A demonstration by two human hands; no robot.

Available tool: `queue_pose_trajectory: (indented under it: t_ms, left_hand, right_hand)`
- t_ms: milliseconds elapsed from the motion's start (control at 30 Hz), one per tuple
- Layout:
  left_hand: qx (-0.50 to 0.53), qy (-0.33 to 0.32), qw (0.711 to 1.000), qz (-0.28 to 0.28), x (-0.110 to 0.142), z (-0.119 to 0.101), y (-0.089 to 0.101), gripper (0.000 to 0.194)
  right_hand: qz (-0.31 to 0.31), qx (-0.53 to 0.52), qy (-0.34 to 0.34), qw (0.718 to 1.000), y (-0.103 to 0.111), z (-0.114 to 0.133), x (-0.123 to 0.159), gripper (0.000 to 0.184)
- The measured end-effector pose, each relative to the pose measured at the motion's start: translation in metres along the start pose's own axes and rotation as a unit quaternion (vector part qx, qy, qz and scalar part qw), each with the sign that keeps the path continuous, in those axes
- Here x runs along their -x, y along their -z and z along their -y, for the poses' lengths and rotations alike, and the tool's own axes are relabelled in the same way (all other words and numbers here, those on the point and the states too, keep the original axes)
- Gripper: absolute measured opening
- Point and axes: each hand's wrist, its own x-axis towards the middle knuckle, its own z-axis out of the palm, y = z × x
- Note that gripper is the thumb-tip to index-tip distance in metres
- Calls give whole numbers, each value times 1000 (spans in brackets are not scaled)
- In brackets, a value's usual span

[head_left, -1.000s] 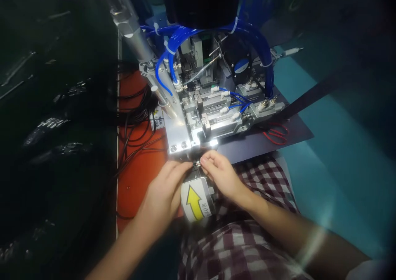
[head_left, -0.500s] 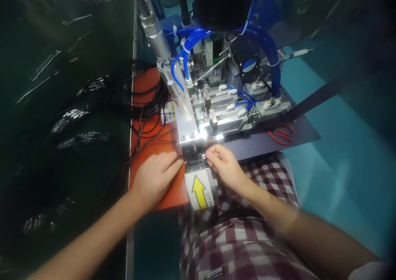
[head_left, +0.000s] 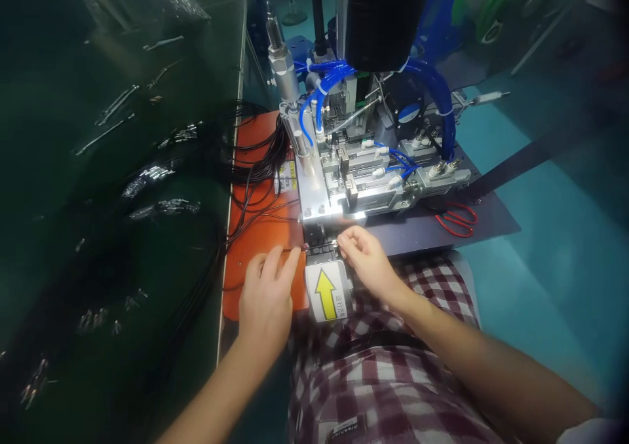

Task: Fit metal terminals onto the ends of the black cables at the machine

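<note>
My right hand (head_left: 366,260) is closed in a pinch at the right side of the feed track (head_left: 322,255), on the small shiny metal end (head_left: 335,243) of a thin black cable. Part of that end is hidden by the fingertips. The cable lies across the track. On the left, over the orange plate (head_left: 289,228), my left hand (head_left: 268,293) has its fingers bent and apart, the fingertips close to the cable by the track. Just in front of the track is a white label with a yellow arrow (head_left: 325,293).
Behind the track stands a metal machine (head_left: 373,195) with blue air hoses (head_left: 445,113). Black cables (head_left: 255,175) run across the orange plate to the dark table (head_left: 196,339) at left. Red-handled scissors (head_left: 457,220) lie on the grey base at right. A green-rimmed spool (head_left: 484,2) hangs above.
The camera view has shifted, so the machine sits further right and lower. My left hand has turned and its fingers have spread. My right hand keeps its pinch beside the track.
</note>
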Motion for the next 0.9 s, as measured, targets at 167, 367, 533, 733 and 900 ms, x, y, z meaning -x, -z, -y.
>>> queue_pose_trajectory:
  t_ms: [167,367,533,733,900]
  left_hand:
    - [48,73,995,39,9,-6,3,54]
    - [45,105,993,41,11,-9,7,48]
    - [86,99,991,31,13,4,4,42]
    - [102,67,992,15,16,15,-3,44]
    - [102,71,992,-11,18,14,-10,42]
  right_hand:
    - [4,2,4,1000,0,-1,0,25]
    - [5,-14,8,1000,0,-2,-2,27]
    - [0,-21,11,1000,0,-3,-2,28]
    - [-18,-31,3,999,-2,-1,0,26]
    - [-18,-55,-14,998,-2,2,-1,25]
